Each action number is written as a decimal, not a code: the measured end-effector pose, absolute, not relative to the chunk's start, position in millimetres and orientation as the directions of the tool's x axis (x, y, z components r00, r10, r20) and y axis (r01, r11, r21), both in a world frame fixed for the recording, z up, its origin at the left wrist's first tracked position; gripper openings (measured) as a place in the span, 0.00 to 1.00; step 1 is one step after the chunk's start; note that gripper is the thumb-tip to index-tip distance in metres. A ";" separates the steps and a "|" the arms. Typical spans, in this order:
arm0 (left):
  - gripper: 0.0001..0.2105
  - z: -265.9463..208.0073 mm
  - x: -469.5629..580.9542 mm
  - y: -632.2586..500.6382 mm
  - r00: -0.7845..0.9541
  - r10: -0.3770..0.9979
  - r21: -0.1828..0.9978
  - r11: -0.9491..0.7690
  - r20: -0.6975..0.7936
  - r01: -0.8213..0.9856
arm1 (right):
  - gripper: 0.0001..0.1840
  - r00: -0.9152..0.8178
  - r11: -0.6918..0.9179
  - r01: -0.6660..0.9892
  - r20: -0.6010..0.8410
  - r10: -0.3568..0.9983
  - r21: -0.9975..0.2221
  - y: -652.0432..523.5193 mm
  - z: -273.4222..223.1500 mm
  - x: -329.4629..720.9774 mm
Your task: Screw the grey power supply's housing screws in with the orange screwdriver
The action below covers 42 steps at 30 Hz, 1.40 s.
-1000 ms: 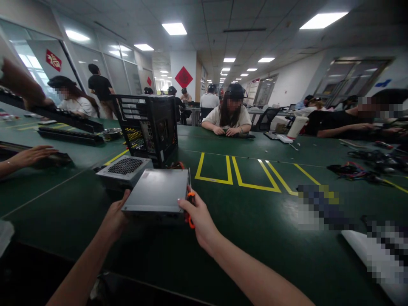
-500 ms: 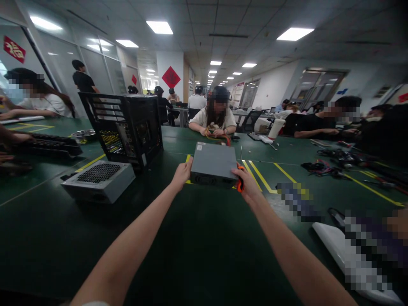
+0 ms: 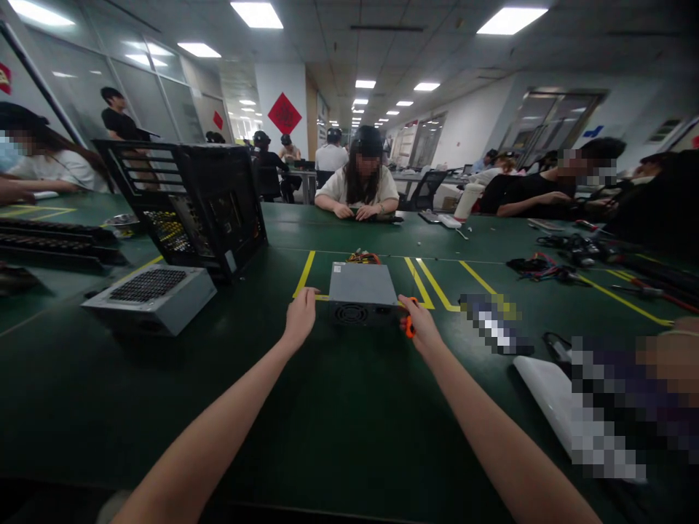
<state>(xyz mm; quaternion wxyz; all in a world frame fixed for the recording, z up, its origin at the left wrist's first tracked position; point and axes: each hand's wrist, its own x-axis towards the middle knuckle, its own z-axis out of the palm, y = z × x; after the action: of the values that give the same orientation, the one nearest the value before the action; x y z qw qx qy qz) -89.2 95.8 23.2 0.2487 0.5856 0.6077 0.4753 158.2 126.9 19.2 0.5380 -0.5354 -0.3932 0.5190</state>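
A grey power supply unit [image 3: 362, 284] rests on the green table in front of me, its fan grille and socket facing me and its coloured cables bunched behind. Just left of it, and apart from it, is my left hand [image 3: 301, 316], open with nothing in it. My right hand [image 3: 420, 320] is beside the unit's right side, fingers closed around an orange-handled tool [image 3: 409, 327]; a thin shaft seems to point up from it. Whether these fingers also touch the unit I cannot tell.
To the left lies a second power supply unit [image 3: 156, 298], in front of a black computer case [image 3: 191, 204]. On the right are a white object [image 3: 568, 407], partly blurred out, and bundled cables [image 3: 538, 268]. A person [image 3: 357, 182] sits across the table [image 3: 328, 437].
The power supply unit has come down onto the table, and its cables now lie behind it. My left hand has let go and moved left. The right hand still has the orange-handled tool.
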 end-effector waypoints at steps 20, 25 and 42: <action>0.21 -2.9 -63.1 57.0 0.323 0.945 0.997 -0.065 0.045 0.050 | 0.14 0.122 -0.071 -0.270 -0.107 0.987 -0.960 42.2 22.5 155.6; 0.21 0.9 -57.1 58.8 0.338 0.941 0.999 -0.020 0.008 0.033 | 0.14 0.121 -0.084 -0.295 -0.124 0.985 -0.952 43.4 16.5 156.1; 0.10 10.3 -75.8 27.8 0.443 0.865 0.589 -0.490 0.235 0.642 | 0.14 0.066 -0.087 -0.321 -0.114 0.991 -0.943 35.2 16.9 162.1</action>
<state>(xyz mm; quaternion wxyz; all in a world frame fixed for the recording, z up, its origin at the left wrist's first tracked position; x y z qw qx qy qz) -75.8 27.8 10.3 0.2127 0.8225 0.4582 0.2615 162.1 35.2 16.9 0.5682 -0.4585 -0.3655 0.5773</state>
